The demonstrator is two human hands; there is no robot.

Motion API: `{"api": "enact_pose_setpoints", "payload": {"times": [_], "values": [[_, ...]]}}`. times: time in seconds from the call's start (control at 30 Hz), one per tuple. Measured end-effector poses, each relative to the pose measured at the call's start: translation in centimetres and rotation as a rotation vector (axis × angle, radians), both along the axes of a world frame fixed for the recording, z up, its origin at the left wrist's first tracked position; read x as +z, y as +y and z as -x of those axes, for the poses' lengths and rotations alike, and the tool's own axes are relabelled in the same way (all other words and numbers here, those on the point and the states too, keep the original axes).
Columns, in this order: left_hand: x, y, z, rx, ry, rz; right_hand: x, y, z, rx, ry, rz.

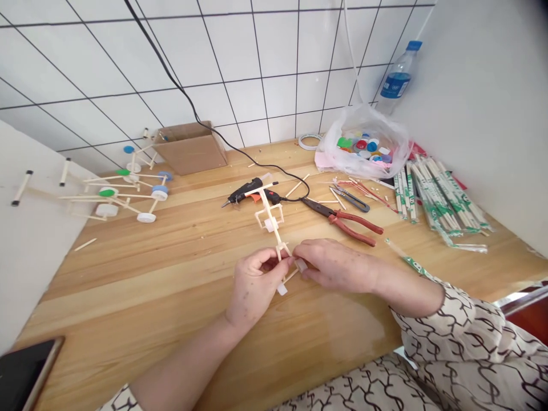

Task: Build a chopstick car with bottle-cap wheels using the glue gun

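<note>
A small model made of thin wooden sticks [276, 233] rises from between my hands, with a dark-tipped crossbar at its far end and a white cap partway along. My left hand [256, 286] is closed round the near end, thumb and fingers pinching the frame. From the other side my right hand [336, 264] pinches the same end, its fingertips at a whitish cap [302, 265]. Another whitish cap [282, 289] shows just below my left thumb. The fingers hide part of the joints. Beyond the model lies a black glue gun [246, 191].
Finished-looking stick models [124, 194] with coloured caps stand left, by a cardboard box [190, 151]. Red-handled pliers [342, 220], snips [353, 198], a bag of bottle caps [363, 142] and wrapped chopsticks [443, 194] lie right. A phone [28, 371] is near left; a cable [222, 140] crosses behind.
</note>
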State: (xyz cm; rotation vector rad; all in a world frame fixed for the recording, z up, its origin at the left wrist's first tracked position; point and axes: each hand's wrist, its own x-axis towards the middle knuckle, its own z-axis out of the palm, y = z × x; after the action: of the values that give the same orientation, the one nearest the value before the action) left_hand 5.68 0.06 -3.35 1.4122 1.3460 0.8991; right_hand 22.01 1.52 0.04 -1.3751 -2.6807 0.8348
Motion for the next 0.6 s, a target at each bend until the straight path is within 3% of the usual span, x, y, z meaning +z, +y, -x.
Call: {"api": "enact_pose_setpoints", "payload": {"times": [0.6], "values": [[-0.23,-0.28,-0.17,0.036,0.077,-0.083,-0.43,0.19,-0.15,-0.017,0.010,-0.034]]}}
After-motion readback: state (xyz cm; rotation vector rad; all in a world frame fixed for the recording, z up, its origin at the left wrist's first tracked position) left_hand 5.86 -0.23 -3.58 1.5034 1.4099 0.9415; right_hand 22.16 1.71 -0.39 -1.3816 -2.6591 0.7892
